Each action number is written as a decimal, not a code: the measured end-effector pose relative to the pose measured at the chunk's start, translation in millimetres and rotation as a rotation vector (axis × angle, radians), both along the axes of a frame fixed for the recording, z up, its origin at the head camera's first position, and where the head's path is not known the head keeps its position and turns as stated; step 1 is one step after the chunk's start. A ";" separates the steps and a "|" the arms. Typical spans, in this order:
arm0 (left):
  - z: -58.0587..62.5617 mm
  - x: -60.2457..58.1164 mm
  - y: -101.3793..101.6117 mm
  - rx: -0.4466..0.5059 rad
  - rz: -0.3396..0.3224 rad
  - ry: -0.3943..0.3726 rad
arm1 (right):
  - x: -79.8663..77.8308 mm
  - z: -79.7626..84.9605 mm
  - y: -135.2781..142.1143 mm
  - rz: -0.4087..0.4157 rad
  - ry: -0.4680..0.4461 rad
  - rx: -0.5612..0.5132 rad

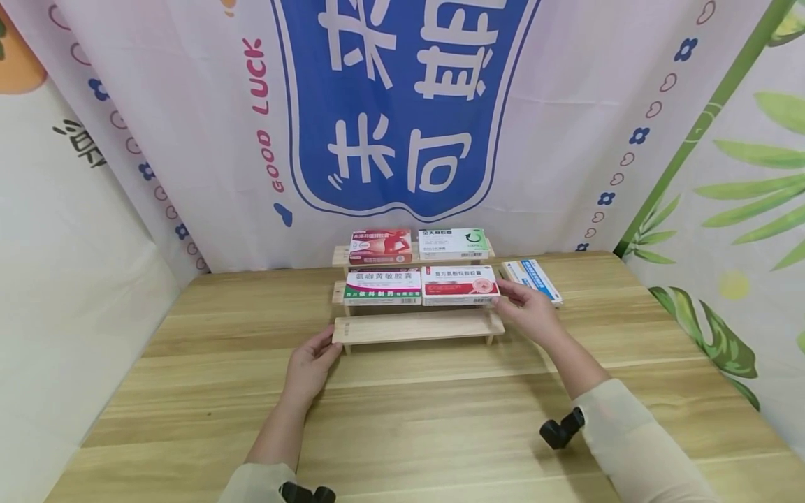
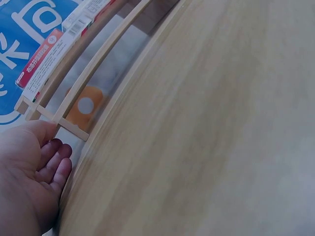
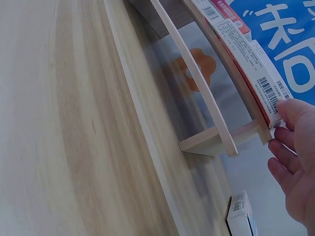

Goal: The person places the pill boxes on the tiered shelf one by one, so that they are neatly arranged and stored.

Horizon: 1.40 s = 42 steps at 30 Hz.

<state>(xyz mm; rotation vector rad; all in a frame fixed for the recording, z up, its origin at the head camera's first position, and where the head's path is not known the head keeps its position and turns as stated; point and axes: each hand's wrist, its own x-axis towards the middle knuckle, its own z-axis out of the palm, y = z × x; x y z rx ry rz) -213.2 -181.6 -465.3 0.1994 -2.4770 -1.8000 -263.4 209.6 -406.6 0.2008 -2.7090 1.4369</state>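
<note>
A stepped wooden display rack carries medicine boxes on its two upper tiers. My left hand grips the left end of the lowest tier, thumb in front and fingers behind. In the left wrist view its thumb meets the rack's end, with the other fingers curled beneath. On the middle tier lie a purple-and-green capsule box and, beside it, a red-and-white capsule box. My right hand touches that second box's right end with thumb and forefinger; its remaining fingers are loosely bent in the right wrist view.
The top tier bears a red box and a green-and-white box. A blue-and-white box lies on the wooden table, right of the rack. Behind hangs a printed cloth.
</note>
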 end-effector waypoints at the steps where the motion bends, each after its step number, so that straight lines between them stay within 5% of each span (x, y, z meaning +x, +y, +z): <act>1: 0.1 0.1 0.1 0.000 -0.001 0.000 | -0.6 -0.1 -0.3 -0.005 0.001 0.002; 13: 0.3 1.0 -0.1 -0.009 -0.007 0.000 | -2.7 -0.4 -1.8 -0.034 -0.031 -0.039; 19: -0.2 1.6 -0.5 -0.012 -0.012 0.001 | -0.3 -2.2 6.3 -0.034 0.026 -0.088; 33: -0.8 0.3 -1.1 -0.012 -0.005 0.002 | -9.5 -24.1 45.4 -0.235 -0.018 0.206; 42: 0.3 0.8 -1.1 -0.011 -0.009 0.003 | -16.6 -36.4 55.1 -0.347 -0.126 0.282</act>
